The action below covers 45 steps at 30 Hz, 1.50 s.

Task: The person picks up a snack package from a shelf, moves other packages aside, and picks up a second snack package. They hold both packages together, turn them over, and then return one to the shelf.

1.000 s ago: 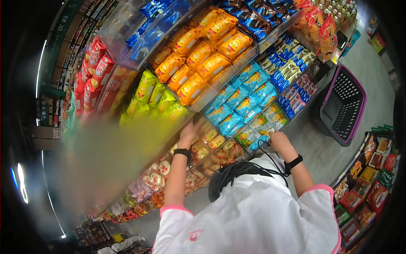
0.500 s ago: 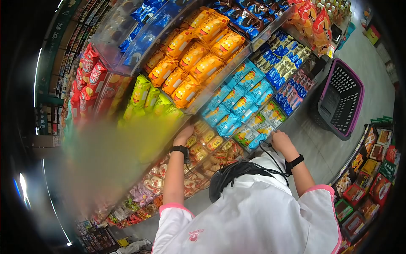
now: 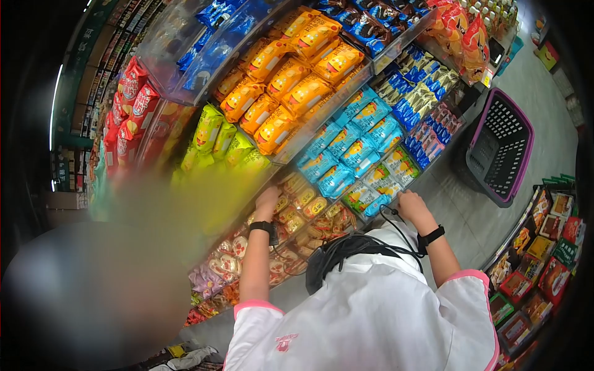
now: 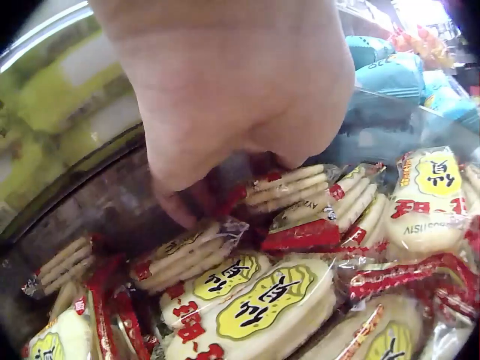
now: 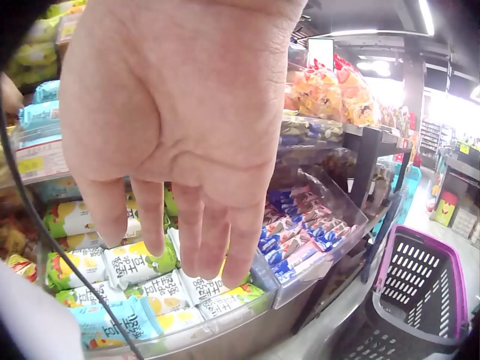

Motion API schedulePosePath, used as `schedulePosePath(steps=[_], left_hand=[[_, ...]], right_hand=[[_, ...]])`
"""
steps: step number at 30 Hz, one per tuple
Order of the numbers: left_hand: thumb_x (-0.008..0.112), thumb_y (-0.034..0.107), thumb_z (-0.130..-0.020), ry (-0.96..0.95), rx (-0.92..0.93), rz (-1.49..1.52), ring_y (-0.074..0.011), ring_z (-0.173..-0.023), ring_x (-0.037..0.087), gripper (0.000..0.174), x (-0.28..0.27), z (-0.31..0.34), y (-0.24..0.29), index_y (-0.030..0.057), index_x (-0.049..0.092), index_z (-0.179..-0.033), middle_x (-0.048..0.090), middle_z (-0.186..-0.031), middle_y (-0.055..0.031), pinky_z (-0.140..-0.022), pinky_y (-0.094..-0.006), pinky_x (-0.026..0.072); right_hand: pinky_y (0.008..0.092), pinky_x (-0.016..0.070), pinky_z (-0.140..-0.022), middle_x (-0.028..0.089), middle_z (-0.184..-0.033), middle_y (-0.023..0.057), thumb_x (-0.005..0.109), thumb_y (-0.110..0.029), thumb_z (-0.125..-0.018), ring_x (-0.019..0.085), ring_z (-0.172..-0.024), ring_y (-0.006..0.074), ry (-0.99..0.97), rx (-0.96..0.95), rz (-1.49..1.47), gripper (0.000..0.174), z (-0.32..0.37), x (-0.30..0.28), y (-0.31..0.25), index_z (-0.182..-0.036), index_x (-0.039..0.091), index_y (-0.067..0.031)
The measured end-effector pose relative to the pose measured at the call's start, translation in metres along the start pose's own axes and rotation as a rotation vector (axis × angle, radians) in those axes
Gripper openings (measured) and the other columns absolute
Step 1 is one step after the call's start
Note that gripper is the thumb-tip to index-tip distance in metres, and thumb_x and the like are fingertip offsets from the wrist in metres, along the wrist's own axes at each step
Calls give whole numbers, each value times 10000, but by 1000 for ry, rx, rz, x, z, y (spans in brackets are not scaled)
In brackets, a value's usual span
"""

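Observation:
My left hand (image 4: 232, 90) reaches down into a bin of wrapped rice crackers (image 4: 277, 300), its fingers bent among the packets near the bin's back wall. Beside the thumb, a small rice cracker packet (image 4: 289, 187) stands on edge; the hand hides most fingertips, and I cannot tell whether they grip it. Seen from the head, that hand (image 3: 267, 201) is just below the shelf edge. My right hand (image 5: 180, 97) hangs with straight fingers in front of a bin of white-and-green snack packets (image 5: 142, 262), holding nothing. A light-blue packet (image 5: 116, 322) lies among them.
Orange snack packs (image 3: 291, 80), green packs (image 3: 210, 130) and light-blue packs (image 3: 340, 154) fill neighbouring bins. A dark shopping basket (image 3: 495, 148) with a purple rim is at the right. A black cable (image 5: 64, 255) hangs before the right-hand bin. A blur covers the head view's lower left.
The left hand first draws back slightly toward the left, then shifts a little within the rice cracker bin. The right hand stays almost in place. The head view has shifted slightly.

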<state>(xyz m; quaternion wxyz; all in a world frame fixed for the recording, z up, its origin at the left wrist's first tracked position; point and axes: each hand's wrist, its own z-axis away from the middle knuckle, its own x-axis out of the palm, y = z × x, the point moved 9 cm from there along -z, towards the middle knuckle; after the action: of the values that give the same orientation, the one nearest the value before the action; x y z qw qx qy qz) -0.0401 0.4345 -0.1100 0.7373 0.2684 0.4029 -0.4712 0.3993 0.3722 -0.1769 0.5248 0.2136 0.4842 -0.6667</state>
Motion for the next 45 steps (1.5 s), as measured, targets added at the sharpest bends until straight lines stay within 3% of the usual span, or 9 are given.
schedulePosePath(steps=[3, 6, 9, 15, 20, 27, 35, 38, 45], left_hand=[[340, 203, -950, -112, -69, -43, -417, -875, 570, 333, 5, 5, -21, -34, 555, -1040, 612, -982, -245, -719, -470, 439], [391, 135, -931, 168, 174, -9, -417, -848, 569, 243, -2, 15, -21, -25, 554, -1014, 599, -931, -247, -708, -475, 453], [450, 98, -863, 59, 87, -99, -452, -1009, 543, 260, -4, 22, -16, -37, 561, -1055, 578, -1072, -282, -819, -475, 455], [494, 114, -903, 366, 164, -125, -410, -795, 579, 158, -12, 28, -11, -19, 557, -962, 603, -890, -234, -655, -481, 478], [574, 89, -839, 538, 290, -70, -362, -964, 556, 290, -42, 103, 15, -18, 530, -1106, 591, -1016, -204, -834, -488, 425], [592, 31, -764, 595, 417, 280, -345, -1128, 477, 448, -26, 211, -14, 63, 508, -1203, 552, -1167, -144, -984, -436, 355], [657, 82, -772, 844, -6, 638, -347, -1100, 500, 471, 19, 321, -87, 22, 503, -1213, 557, -1173, -166, -930, -417, 408], [663, 83, -775, 882, -235, 734, -351, -1071, 514, 451, 77, 345, -103, 9, 507, -1192, 563, -1142, -173, -902, -409, 423], [690, 137, -786, 903, -606, 968, -349, -1011, 566, 440, 164, 411, -91, 28, 525, -1179, 593, -1089, -165, -846, -397, 467]], right_hand=[[473, 491, -770, 597, -949, 204, 637, -152, -769, 596, -899, 386, -22, -7, -3, 255, -1, -3, -3, -990, 591, -31], [476, 491, -768, 602, -948, 208, 630, -134, -761, 597, -900, 389, -16, -24, 12, 248, -3, -5, -8, -982, 596, -29], [478, 491, -767, 605, -948, 216, 627, -125, -762, 600, -889, 394, 5, -53, 17, 244, -4, -11, -15, -981, 598, -21], [477, 485, -775, 603, -946, 240, 633, -132, -777, 598, -878, 408, 28, -150, 7, 239, -9, -24, -30, -973, 588, -1], [474, 479, -768, 605, -914, 261, 638, -142, -783, 588, -886, 424, 6, -329, 10, 241, -27, -38, -60, -963, 590, 10], [430, 486, -758, 623, -971, 224, 603, -161, -837, 595, -893, 395, -150, -804, -84, 266, -22, -74, -200, -1038, 600, 14], [462, 479, -728, 606, -913, 250, 546, -109, -853, 578, -843, 411, -227, -1060, 128, 220, -37, -45, -342, -1009, 586, 41], [469, 487, -760, 604, -956, 264, 515, -99, -854, 579, -878, 416, -6, -1135, 234, 271, -84, -9, -365, -1093, 564, 21], [435, 453, -917, 544, -1242, 177, 501, -148, -875, 516, -1140, 377, -179, -874, 597, 448, -126, 36, -383, -1320, 454, -169]])
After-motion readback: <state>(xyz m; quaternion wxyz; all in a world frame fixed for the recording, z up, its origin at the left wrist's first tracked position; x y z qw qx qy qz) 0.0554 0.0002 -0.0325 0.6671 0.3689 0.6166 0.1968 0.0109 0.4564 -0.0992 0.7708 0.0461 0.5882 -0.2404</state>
